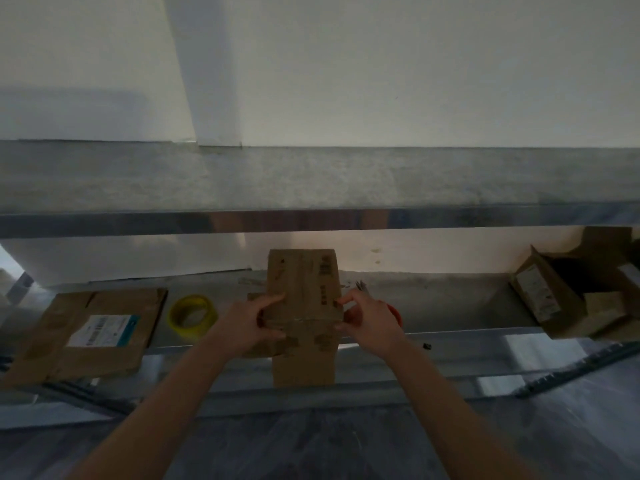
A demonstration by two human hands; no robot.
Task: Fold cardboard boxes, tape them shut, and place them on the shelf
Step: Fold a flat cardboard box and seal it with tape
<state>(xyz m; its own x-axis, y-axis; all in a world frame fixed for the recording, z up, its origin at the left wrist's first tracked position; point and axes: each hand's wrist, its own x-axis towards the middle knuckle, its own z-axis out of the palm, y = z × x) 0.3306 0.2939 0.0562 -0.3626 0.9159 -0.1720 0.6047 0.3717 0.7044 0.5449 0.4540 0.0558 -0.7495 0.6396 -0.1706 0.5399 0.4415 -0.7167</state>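
Left hand (252, 320) and right hand (367, 320) each pinch a side of the box (301, 292), thumbs underneath, probably to steady it for folding flaps. The box rests mid shelf (450, 306), its near end past the front edge. The tape roll (192, 317) sits just left, within reach; flat cardboard (100, 334) lies further left.

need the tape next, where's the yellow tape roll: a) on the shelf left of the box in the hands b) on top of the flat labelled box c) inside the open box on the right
a: the yellow tape roll lies on the shelf between the flat labelled box and the held box.
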